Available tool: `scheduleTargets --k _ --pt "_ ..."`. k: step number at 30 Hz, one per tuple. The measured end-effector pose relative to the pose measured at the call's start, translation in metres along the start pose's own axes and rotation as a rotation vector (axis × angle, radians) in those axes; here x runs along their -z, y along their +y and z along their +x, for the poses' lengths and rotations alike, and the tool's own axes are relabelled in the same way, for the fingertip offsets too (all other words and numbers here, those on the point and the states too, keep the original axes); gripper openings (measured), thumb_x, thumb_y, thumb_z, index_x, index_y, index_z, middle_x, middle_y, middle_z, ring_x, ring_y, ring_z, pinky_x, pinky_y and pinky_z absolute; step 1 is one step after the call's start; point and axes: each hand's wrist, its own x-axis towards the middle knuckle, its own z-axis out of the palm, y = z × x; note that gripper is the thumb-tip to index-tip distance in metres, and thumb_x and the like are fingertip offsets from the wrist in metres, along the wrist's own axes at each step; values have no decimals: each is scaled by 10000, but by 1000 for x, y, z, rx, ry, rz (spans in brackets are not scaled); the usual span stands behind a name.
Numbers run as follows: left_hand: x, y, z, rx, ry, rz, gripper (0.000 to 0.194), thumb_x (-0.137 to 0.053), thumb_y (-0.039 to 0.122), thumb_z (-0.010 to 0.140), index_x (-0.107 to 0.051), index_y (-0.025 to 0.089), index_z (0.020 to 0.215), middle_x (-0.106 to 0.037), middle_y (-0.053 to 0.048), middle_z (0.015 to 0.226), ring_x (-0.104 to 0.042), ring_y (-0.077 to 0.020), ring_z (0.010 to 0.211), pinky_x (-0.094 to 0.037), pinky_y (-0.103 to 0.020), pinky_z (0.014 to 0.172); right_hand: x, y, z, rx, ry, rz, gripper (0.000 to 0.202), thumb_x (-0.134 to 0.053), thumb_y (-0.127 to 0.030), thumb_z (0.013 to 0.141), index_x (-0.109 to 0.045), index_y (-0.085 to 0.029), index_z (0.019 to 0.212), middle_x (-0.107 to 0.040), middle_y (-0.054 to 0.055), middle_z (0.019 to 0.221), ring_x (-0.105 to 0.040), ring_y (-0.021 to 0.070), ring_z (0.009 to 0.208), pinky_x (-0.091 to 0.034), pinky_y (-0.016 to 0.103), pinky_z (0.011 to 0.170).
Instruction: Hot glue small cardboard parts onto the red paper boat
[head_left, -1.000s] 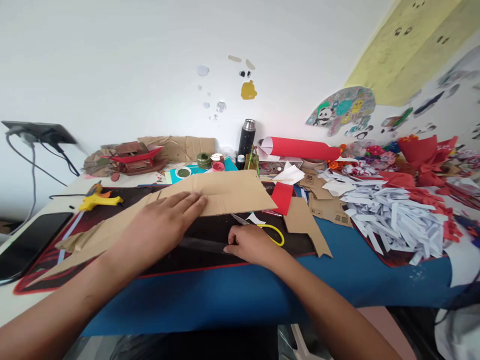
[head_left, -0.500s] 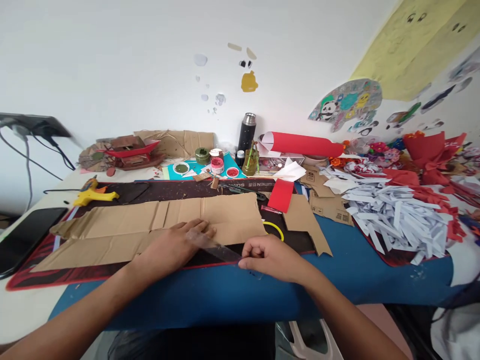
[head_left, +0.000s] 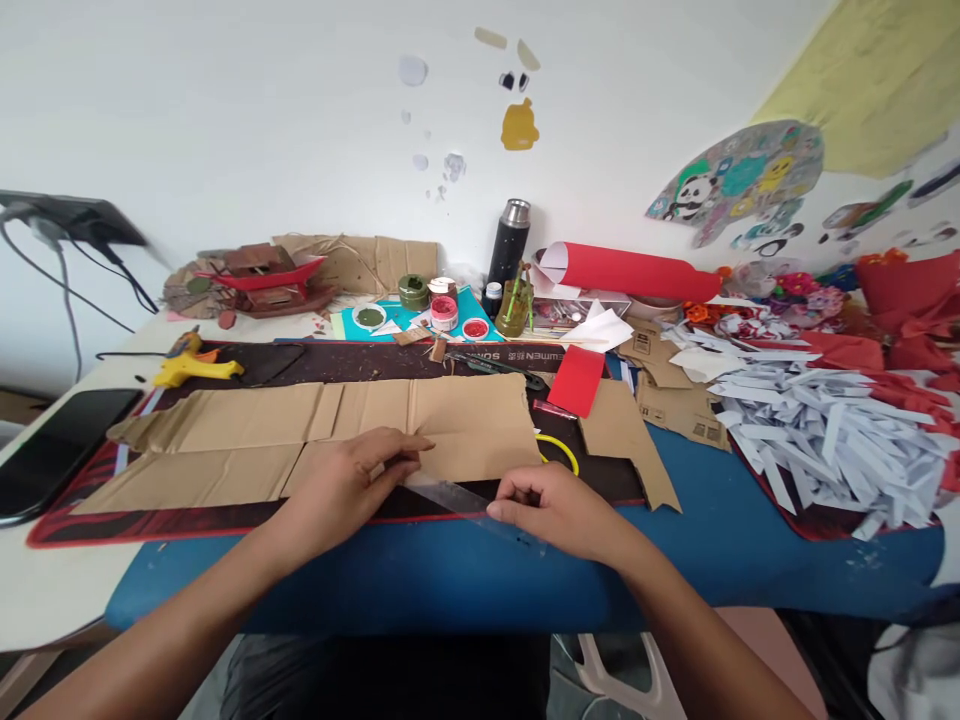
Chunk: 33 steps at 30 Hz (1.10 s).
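Note:
On the mat lies a long piece of brown cardboard (head_left: pixel 465 420), creased and torn at its left end. My left hand (head_left: pixel 349 485) is over its front edge, thumb and fingers drawn together; whatever is between them is hidden. Just below that thumb begins a clear plastic ruler (head_left: pixel 454 497), slanting down to the right across the cardboard's edge. My right hand (head_left: pixel 551 508) has curled fingers and a thumb closed on the ruler's right part. Behind the right hand lies a yellow ring (head_left: pixel 561 452), partly covered by the cardboard.
A yellow glue gun (head_left: pixel 196 365) and a black phone (head_left: pixel 64 450) lie left. Behind are a model boat (head_left: pixel 262 275), paint jars (head_left: pixel 444 312), a black flask (head_left: pixel 510 240) and a red paper roll (head_left: pixel 637 275). White paper strips (head_left: pixel 832 430) are heaped right; a utility knife (head_left: pixel 502 372) lies beyond the cardboard.
My left hand has lifted from lying flat on the cardboard and drawn its fingers and thumb together. The ruler no longer overlaps its fingers. My right hand keeps its grip; the view has shifted.

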Motion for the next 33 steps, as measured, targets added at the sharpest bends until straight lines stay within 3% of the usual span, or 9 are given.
scheduleTargets --k 8,17,23,26,29,33 --pt "-8 -11 23 130 128 -85 355 -608 526 1005 -789 237 1104 -840 -74 1169 -783 -269 1090 -635 -425 992 6 19 4 -66 131 200 295 -690 -515 965 -686 -220 968 -641 -47 713 -587 116 498 -449 258 546" --pt "-22 -5 25 78 22 -121 291 -593 449 1027 -797 248 1075 -833 -50 1084 -777 -238 996 -635 -369 891 24 35 10 -45 391 424 459 -734 -658 907 -701 -205 971 -586 -67 561 -502 115 427 -380 248 461" --pt "-22 -1 27 53 -12 -137 298 -597 467 1038 -802 259 1094 -829 -44 1109 -776 -231 1013 -634 -374 931 25 48 13 -39 437 543 445 -767 -633 917 -723 -194 980 -598 -61 555 -496 99 417 -357 233 453" --pt "-19 -1 27 52 -19 -118 306 -599 481 1051 -791 257 1132 -823 -45 1105 -774 -226 986 -640 -349 859 26 51 13 -22 446 558 442 -774 -628 919 -736 -191 975 -595 -59 558 -494 96 412 -358 233 446" --pt "-18 -5 21 -59 -8 15 310 -614 453 1064 -758 239 1236 -803 -59 1091 -756 -224 953 -625 -337 800 26 51 13 -10 469 556 434 -772 -623 923 -744 -192 969 -596 -55 561 -489 94 408 -362 234 441" --pt "-23 -17 13 -287 32 321 295 -563 351 1105 -739 182 1271 -789 -90 1087 -719 -258 1003 -596 -411 895 23 50 13 -9 457 491 404 -759 -592 939 -762 -195 1015 -598 -53 565 -499 98 418 -384 234 449"
